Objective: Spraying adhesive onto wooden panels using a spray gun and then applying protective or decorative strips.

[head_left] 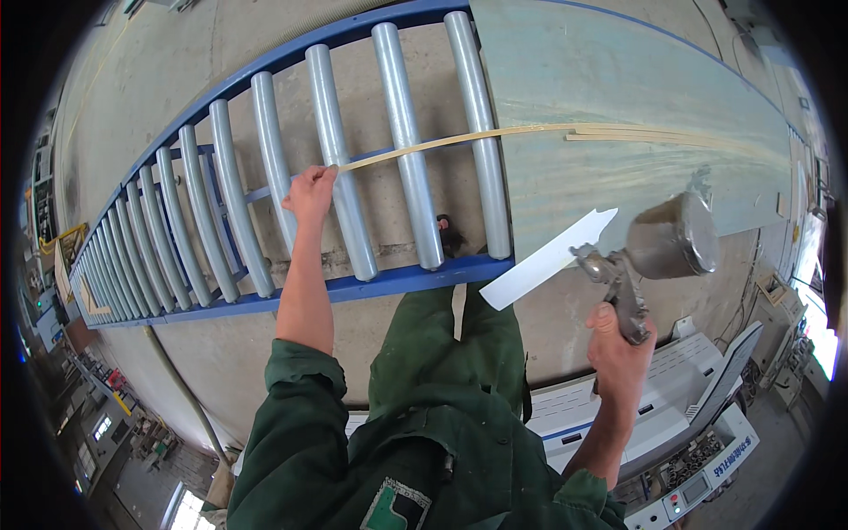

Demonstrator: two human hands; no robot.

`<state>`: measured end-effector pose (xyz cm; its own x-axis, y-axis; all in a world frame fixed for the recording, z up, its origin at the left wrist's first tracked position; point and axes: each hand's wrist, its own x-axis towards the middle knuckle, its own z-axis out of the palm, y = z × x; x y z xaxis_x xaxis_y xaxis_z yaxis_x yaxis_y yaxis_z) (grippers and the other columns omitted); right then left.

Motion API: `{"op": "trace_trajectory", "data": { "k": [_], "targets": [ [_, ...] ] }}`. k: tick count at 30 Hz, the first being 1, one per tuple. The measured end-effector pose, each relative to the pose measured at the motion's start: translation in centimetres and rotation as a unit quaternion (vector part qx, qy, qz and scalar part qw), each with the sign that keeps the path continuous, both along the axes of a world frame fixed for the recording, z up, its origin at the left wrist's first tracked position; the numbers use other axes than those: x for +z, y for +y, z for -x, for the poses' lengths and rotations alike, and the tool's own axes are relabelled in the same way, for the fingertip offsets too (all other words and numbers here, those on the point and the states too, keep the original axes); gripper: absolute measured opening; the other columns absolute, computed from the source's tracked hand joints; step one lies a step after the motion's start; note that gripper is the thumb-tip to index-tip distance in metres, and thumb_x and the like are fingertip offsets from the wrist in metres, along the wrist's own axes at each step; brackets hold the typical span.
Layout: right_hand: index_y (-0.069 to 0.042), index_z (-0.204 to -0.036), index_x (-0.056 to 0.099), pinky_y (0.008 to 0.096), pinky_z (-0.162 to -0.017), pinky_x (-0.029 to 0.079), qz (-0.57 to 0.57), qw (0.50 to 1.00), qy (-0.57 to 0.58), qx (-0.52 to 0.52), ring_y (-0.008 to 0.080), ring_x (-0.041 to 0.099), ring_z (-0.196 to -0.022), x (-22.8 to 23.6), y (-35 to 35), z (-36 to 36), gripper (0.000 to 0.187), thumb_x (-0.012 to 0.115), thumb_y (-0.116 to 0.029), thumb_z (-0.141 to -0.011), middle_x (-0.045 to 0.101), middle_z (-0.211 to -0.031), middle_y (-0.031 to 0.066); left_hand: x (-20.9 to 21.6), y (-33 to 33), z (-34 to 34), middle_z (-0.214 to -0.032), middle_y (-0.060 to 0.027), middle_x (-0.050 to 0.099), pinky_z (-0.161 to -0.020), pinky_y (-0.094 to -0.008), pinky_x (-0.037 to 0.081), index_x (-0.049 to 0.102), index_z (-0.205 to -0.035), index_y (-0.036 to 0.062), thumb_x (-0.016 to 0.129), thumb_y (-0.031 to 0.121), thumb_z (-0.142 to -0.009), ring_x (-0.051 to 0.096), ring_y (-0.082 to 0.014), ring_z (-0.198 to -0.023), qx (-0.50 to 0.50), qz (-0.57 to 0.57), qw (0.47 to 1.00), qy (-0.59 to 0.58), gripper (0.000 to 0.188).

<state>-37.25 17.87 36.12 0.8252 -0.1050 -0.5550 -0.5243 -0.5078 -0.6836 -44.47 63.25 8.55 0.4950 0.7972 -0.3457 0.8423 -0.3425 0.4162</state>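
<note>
Between the fingers of my left hand [311,193] is pinched the end of a long thin wooden strip [424,146], above the metal rollers. The strip runs right across the rollers onto a greenish board [609,88]. A second strip [627,136] lies alongside it there. My right hand [621,346] grips a spray gun [627,305] by its handle, over the board's near edge. The gun's round metal cup [673,237] is coated in grey-brown residue and tilts to the right. A white sheet with a jagged end [548,261] sticks out over the edge beside the nozzle.
A roller conveyor [329,132] with a blue frame [397,276] stretches to the left. Behind my right arm stands a white machine [698,481] with a control panel. A hose or pole [185,389] lies below the conveyor at left.
</note>
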Motion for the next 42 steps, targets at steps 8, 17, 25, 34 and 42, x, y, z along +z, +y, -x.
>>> {"op": "trace_trajectory", "data": {
  "k": [8, 17, 25, 34, 42],
  "targets": [
    [-0.007, -0.086, 0.066, 0.0249, -0.041, 0.025, 0.057, 0.995, -0.031, -0.077, 0.0046, 0.037, -0.044, 2.0, -1.7, -0.3, 0.035, 0.074, -0.039, -0.099, 0.046, -0.058, -0.0059, -0.2, 0.4, 0.3, -0.082, -0.0016, 0.076, -0.100, -0.0453, 0.026, 0.082, -0.101, 0.0176, 0.071, 0.047, -0.087, 0.069, -0.0204, -0.088, -0.018, -0.001, 1.000, -0.007, 0.034],
    [-0.001, -0.124, 0.068, 0.0223, -0.068, 0.047, -0.108, 0.993, 0.010, 0.049, 0.0046, 0.056, -0.077, 2.4, 3.2, 2.1, 0.037, 0.080, -0.021, -0.094, 0.066, -0.092, -0.0025, -0.2, -0.2, -0.5, -0.088, -0.0025, 0.078, -0.104, -0.0464, 0.026, 0.082, -0.102, 0.0188, 0.068, 0.047, -0.087, 0.070, -0.0232, -0.094, -0.031, -0.003, 0.999, 0.013, 0.035],
    [0.000, -0.140, 0.062, 0.0252, -0.093, 0.047, -0.135, 0.987, 0.087, 0.030, 0.0095, 0.058, -0.102, 3.2, 0.5, 0.6, 0.051, 0.079, -0.015, -0.094, 0.069, -0.114, 0.0031, -0.4, 0.5, 0.0, -0.095, 0.0011, 0.078, -0.104, -0.0500, 0.029, 0.081, -0.103, 0.0225, 0.066, 0.050, -0.088, 0.070, -0.0219, -0.101, -0.048, -0.029, 0.997, 0.046, 0.035],
    [-0.003, -0.087, 0.068, 0.0249, -0.042, 0.029, 0.033, 0.984, -0.081, -0.158, 0.0060, 0.040, -0.043, 4.0, -7.5, -3.3, 0.037, 0.074, -0.037, -0.099, 0.048, -0.054, -0.0034, 2.9, -1.2, -1.6, -0.082, -0.0039, 0.075, -0.103, -0.0433, 0.037, 0.081, -0.099, 0.0169, 0.067, 0.049, -0.089, 0.070, -0.0236, -0.087, -0.057, -0.003, 0.998, 0.038, 0.036],
    [-0.002, -0.088, 0.069, 0.0264, -0.043, 0.028, 0.025, 0.986, -0.077, -0.147, 0.0063, 0.037, -0.043, 5.1, -10.7, -5.1, 0.044, 0.071, -0.044, -0.100, 0.046, -0.053, -0.0033, 15.4, -4.5, -5.1, -0.076, 0.0021, 0.063, -0.071, -0.0249, 0.042, 0.074, -0.089, 0.0018, 0.070, 0.020, -0.093, 0.053, -0.0072, -0.075, -0.067, 0.108, 0.966, -0.226, 0.019]
  ]
}}
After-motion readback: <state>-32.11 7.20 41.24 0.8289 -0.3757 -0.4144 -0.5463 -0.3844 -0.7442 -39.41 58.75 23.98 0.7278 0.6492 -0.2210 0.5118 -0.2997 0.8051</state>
